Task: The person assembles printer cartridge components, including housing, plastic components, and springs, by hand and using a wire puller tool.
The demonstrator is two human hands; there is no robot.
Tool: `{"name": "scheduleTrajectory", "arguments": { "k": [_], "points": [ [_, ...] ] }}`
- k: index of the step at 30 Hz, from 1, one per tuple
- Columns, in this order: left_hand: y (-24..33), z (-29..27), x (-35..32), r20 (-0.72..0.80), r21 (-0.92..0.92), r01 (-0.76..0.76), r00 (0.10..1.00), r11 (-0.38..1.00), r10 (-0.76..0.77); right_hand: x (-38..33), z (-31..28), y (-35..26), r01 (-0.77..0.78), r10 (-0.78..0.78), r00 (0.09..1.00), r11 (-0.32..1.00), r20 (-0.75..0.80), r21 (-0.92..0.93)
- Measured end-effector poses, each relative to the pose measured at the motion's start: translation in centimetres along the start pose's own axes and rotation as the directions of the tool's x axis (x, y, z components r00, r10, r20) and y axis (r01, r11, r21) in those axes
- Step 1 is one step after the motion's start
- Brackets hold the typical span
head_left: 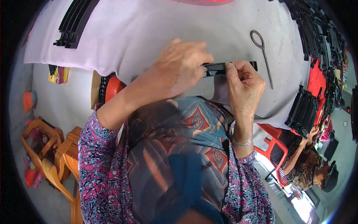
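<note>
A glossy black plastic strip [216,69] lies level between my two hands, above the cloth-covered table. My right hand [246,80] pinches it with thumb and bent fingers, and the strip's right end sticks out past the knuckles. My left hand [182,65] is closed at the strip's left end; it is smeared by motion, and its fingers hide that end. To the right, a metal rod with a looped end [265,59] rests on the cloth.
Stacked black plastic strips [76,24] lie at the far left, and another stack [304,110] at the right edge. More black parts [317,33] pile up at far right. A red chair [274,145] and a seated person [307,168] are beyond. Wooden furniture [56,160] stands lower left.
</note>
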State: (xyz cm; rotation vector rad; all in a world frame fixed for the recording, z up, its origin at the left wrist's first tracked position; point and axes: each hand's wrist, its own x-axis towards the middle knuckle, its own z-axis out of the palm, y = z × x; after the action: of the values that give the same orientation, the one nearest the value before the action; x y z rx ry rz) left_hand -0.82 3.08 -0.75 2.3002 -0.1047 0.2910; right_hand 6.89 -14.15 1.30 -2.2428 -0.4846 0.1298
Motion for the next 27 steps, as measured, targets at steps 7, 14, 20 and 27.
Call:
{"name": "scheduleTrajectory", "arguments": {
  "k": [7, 14, 20, 27],
  "points": [
    [0.2, 0.4, 0.1, -0.028, -0.002, 0.0, 1.0, 1.0, 0.0, 0.2, -0.4, 0.1, -0.016, 0.016, 0.999, 1.0, 0.029, -0.009],
    [-0.1, 0.2, 0.5, 0.031, -0.027, 0.015, 0.999, 1.0, -0.015, 0.4, -0.5, -0.3, 0.041, -0.039, 0.999, 0.997, 0.033, -0.062],
    [0.0, 0.8, 0.7, 0.082, -0.015, 0.104, 0.991, 0.994, -0.102, 0.4, -0.6, -0.4, 0.035, -0.033, 0.999, 0.998, 0.037, -0.053],
    [0.3, 0.6, 0.8, 0.039, -0.032, 0.128, 0.991, 0.991, -0.126, 0.3, -0.7, -1.5, 0.009, -0.006, 1.0, 0.991, 0.023, -0.133]
  ]
}}
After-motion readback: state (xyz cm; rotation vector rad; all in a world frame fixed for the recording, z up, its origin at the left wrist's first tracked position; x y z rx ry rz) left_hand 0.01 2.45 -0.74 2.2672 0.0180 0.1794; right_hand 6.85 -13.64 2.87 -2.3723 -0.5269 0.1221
